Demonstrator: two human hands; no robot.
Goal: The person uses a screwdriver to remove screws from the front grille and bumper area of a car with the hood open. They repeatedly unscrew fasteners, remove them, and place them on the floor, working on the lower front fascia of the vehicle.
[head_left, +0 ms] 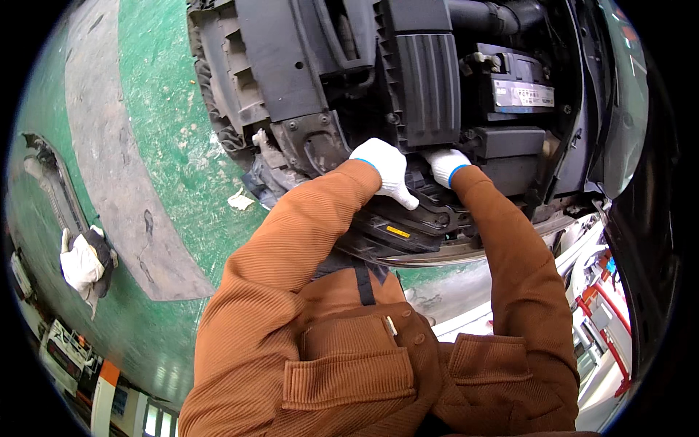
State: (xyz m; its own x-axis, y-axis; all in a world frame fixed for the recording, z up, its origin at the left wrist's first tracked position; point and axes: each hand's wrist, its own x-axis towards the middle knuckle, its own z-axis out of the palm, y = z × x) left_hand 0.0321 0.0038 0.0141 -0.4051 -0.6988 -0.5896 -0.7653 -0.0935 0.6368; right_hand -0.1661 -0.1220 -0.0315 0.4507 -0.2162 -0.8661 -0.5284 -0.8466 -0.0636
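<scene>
Right now the black plastic panel [408, 226] sits at centre frame, under the ribbed cover [429, 87]. Your left hand [386, 169] curls over its top edge; your right hand [445, 164] presses just beside. A battery [520, 87] sits upper right.

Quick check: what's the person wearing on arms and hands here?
Both arms wear rust-brown ribbed corduroy-like sleeves, matching a jacket with flapped chest pockets. The left hand and right hand wear white knit work gloves with a thin blue band at each cuff. No markings visible.
</scene>
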